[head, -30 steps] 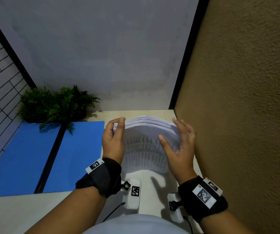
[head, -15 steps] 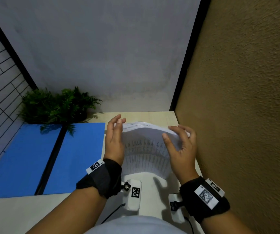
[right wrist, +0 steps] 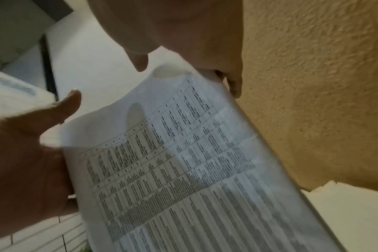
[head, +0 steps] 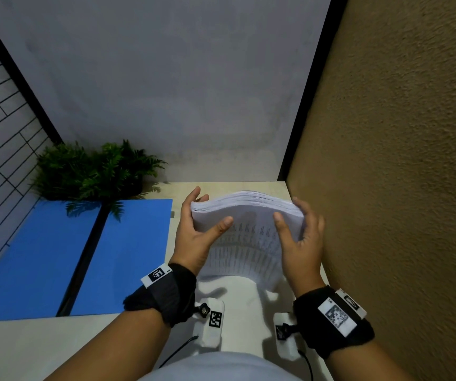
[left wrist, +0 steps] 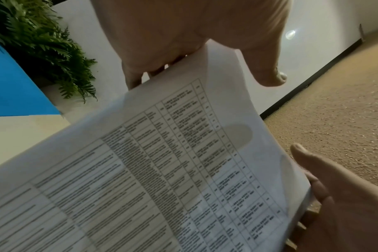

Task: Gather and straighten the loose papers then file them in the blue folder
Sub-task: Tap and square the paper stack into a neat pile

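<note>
A thick stack of printed papers (head: 248, 237) stands on edge in front of me, bowed, with its printed table facing me. My left hand (head: 207, 213) grips its left edge, thumb in front and fingers behind. My right hand (head: 292, 215) grips the right edge, its fingers curled round the back. In the wrist views the top sheet (left wrist: 162, 170) (right wrist: 183, 162) fills the frame, and both thumbs (left wrist: 270, 75) (right wrist: 140, 63) hover just off it and cast shadows. The blue folder (head: 127, 257) lies open and flat to the left, with its black spine (head: 83, 257) down the middle.
A green fern (head: 92, 171) sits at the back left and overhangs the folder's far edge. A rough brown wall (head: 400, 188) runs close along the right of the stack. The pale table (head: 28, 347) shows bare in front of the folder.
The stack has risen a little. My left thumb has come round onto the front of the stack, where the hand lay flat against the left edge before.
</note>
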Tool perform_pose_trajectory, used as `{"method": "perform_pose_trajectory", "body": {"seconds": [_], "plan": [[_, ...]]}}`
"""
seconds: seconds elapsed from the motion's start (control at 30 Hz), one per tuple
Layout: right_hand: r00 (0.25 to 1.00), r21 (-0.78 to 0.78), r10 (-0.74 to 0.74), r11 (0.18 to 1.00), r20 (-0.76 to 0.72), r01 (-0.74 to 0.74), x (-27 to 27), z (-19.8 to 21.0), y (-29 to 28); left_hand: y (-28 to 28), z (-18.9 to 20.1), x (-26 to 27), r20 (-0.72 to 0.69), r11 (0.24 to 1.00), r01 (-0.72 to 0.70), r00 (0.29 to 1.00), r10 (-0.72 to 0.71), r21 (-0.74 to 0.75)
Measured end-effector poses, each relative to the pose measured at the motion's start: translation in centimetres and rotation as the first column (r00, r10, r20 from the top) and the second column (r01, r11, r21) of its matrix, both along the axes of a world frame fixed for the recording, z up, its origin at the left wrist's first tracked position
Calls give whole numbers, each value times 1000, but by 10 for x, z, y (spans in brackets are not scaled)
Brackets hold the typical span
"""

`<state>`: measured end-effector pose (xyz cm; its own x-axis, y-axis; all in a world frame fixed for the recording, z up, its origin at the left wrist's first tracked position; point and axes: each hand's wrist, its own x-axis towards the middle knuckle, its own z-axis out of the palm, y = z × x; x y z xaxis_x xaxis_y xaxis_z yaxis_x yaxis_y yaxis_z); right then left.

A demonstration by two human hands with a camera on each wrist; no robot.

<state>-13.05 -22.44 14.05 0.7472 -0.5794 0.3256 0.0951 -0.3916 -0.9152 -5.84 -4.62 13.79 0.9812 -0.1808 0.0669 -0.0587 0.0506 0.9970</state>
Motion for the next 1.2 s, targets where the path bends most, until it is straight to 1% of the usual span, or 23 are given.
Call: {"method": "perform_pose_trajectory", "body": {"seconds": [0.03, 0.13, 0.17, 0.2, 0.23, 0.27, 0.33, 0.43, 0.53, 0.6, 0.7, 0.8, 0.87, 0.9, 0.93, 0.97, 1.0, 1.03, 1.07, 1.1, 1.13, 1.17, 1.2], "plan": [[1000, 5, 10, 1000, -5, -10, 0, 1, -1, 0, -1, 0, -3, 1000, 4, 1000, -4, -9], [997, -51, 80, 996, 15, -79, -1, 2, -1, 1, -4, 1, -21, 1000, 3, 1000, -4, -20], [997, 11, 72, 997, 29, -72, -1, 2, -1, 0, -5, 2, -29, 1000, 3, 1000, -3, -21], [998, 114, 59, 991, 37, -63, -1, 1, -2, 0, -6, 2, -36, 1000, 5, 999, -5, -24], [998, 212, 59, 975, 25, -63, 0, -1, -4, 0, -8, 2, -36, 1000, 8, 999, -9, -27], [997, 271, 77, 960, 9, -76, 2, -5, -5, 0, -9, 2, -31, 1000, 11, 999, -11, -25], [993, 306, 115, 946, -21, -103, 3, -9, -7, 0, -11, 2, -8, 1000, 11, 1000, -11, -8], [994, 413, 105, 906, -4, -94, 3, -9, -7, 1, -13, 2, 17, 1000, 0, 1000, 0, 9], [990, 426, 141, 896, 4, -129, 3, -10, -7, 3, -19, 4, 21, 1000, -1, 1000, 1, 10], [990, 428, 134, 898, -44, -103, 4, -13, -8, 2, -22, 4, -17, 1000, -5, 1000, 5, 17], [961, 467, 189, 881, -203, -74, 11, -19, -13, -1, -20, 4, -82, 999, -40, 996, 42, 35], [936, 381, 244, 915, -253, -136, 17, -13, -20, 2, -17, 14, -121, 990, -94, 987, 107, 104], [938, 318, 229, 938, -260, -141, 21, -1, -22, 11, -12, 20, -80, 976, -158, 982, 171, 150], [945, 281, 223, 947, -237, -154, 23, 7, -21, 16, -8, 22, 19, 953, -216, 976, 217, 214], [951, 215, 218, 961, -219, -171, 25, 15, -20, 20, -1, 23, 158, 914, -273, 959, 235, 300], [952, 134, 232, 969, -198, -208, 28, 22, -17, 22, 7, 23, 297, 867, -317, 932, 208, 386], [944, 18, 253, 967, -213, -255, 30, 28, -13, 22, 13, 24, 408, 824, -336, 902, 142, 455], [931, -128, 272, 943, -242, -308, 31, 33, -7, 21, 20, 24, 479, 792, -327, 876, 49, 516], [930, -315, 245, 891, -274, -328, 32, 38, 1, 19, 24, 26, 508, 772, -295, 860, -41, 563], [940, -478, 213, 817, -267, -322, 32, 42, 9, 17, 27, 26, 500, 774, -249, 860, -100, 583], [948, -564, 194, 767, -253, -307, 32, 48, 16, 14, 28, 23, 446, 799, -183, 887, -118, 573], [952, -603, 187, 740, -243, -299, 32, 54, 19, 12, 27, 19, 357, 847, -116, 930, -91, 519], [948, -596, 178, 743, -265, -306, 32, 58, 19, 12, 25, 14, 245, 902, -59, 968, -53, 429]]}}
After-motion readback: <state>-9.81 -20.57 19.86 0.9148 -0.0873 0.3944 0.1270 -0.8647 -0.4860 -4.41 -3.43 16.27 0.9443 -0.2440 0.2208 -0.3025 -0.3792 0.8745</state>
